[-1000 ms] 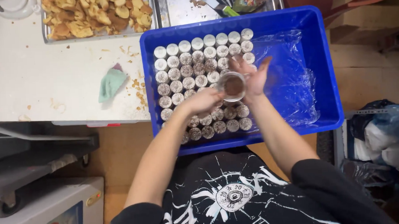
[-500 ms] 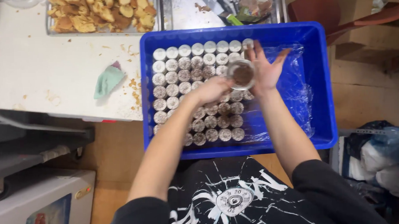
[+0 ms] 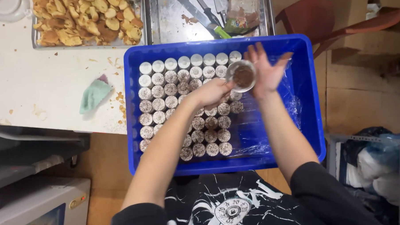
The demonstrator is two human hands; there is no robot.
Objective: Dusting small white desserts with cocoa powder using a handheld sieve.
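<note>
Cup in hand: a small clear cup (image 3: 242, 75) with a brown crumbly topping is being held above the blue crate (image 3: 313, 122), at about 1 o'clock from the crate's middle, just over the upper right corner of the rows.
Left hand: the left hand (image 3: 210, 92) is gripping the cup from its 8 o'clock side, fingers closed on the rim and wall, holding it level so the topping is not spilling.
Right hand: the right hand (image 3: 267, 70) is hovering at the cup's 3 o'clock, palm open, fingers spread and pointing to 12 o'clock; its grip is apart and empty, and I cannot tell whether the palm is touching the cup wall.
Rows of cups: the filled cups (image 3: 182, 108) are standing upright and packed side by side in the crate's left half, which is keeping them from tipping; those toward 12 o'clock are looking whiter, those toward 6 o'clock more speckled brown.
Crate lining: clear plastic film (image 3: 293, 105) is lying over the bare right half, seemingly keeping the floor of the crate clean.
Crate position: it is sitting right in front of the person, butted against the white table (image 3: 40, 100) at its 9 o'clock.
Table: a green cloth (image 3: 94, 95) is lying near scattered crumbs.
Trays: a tray of golden pastry pieces (image 3: 86, 19) is sitting at 11 o'clock, and a steel tray with a knife (image 3: 201, 15) at 12 o'clock.
</note>
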